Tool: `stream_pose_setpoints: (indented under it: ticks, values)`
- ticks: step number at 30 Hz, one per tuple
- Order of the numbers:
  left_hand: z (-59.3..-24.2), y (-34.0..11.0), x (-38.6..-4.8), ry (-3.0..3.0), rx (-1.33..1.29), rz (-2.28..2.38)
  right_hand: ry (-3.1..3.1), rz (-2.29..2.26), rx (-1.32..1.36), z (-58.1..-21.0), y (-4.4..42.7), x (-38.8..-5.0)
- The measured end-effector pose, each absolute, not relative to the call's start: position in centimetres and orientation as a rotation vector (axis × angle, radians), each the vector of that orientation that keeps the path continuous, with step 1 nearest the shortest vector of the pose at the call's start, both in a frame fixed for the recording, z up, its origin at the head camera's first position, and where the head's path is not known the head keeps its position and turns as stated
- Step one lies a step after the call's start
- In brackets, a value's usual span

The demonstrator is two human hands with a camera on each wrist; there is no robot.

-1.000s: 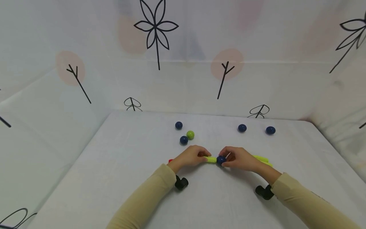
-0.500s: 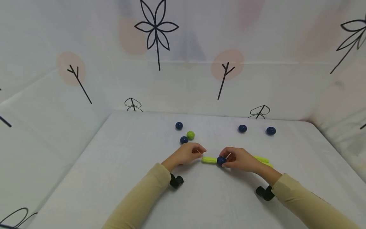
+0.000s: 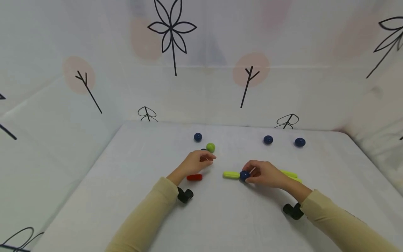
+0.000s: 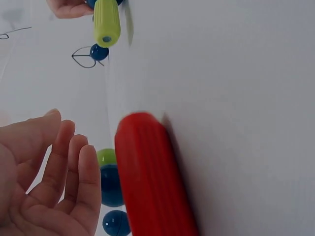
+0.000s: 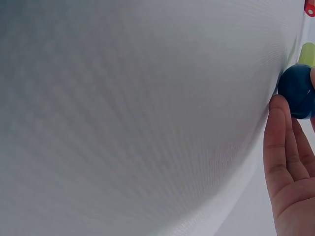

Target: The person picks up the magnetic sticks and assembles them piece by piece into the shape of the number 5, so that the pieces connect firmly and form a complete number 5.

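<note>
My right hand [image 3: 264, 174] pinches a dark blue ball [image 3: 244, 175] between thumb and fingers, down at the white table. A yellow-green ribbed rod [image 3: 231, 174] is joined end-on to the ball's left side and lies flat. In the left wrist view the rod's free end shows a small round recess. My left hand [image 3: 196, 162] holds nothing, its fingers loosely bent above the table. A red ribbed rod [image 3: 194, 177] lies just below it, large in the left wrist view. Behind the left fingers, a blue ball [image 3: 204, 149] is mostly hidden beside a green ball [image 3: 210, 147].
Farther back sit more blue balls, one on the left [image 3: 197, 137] and two on the right. Two yellow-green rods [image 3: 289, 173] lie partly behind my right wrist. Both wrists carry black devices [image 3: 185, 195]. A patterned white cloth wall [image 3: 204, 94] stands behind the table.
My left hand has let go of the yellow-green rod and moved left and slightly back, uncovering the red rod and covering most of a blue ball. The right hand stays on its ball.
</note>
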State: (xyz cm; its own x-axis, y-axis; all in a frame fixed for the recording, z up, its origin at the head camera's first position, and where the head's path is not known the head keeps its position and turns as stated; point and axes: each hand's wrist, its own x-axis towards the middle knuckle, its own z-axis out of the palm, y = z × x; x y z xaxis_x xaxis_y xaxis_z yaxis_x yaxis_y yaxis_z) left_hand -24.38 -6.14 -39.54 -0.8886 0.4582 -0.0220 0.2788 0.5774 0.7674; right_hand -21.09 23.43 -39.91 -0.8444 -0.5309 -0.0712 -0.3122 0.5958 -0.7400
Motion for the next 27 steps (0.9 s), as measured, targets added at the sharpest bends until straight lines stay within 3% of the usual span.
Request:
stream_pose_setpoints:
  ticks: [27]
  values:
    - [-39.4,-8.8,-26.3,2.677,0.368,1.249,2.523,-1.110,-0.688,-39.9,23.6,-21.2]
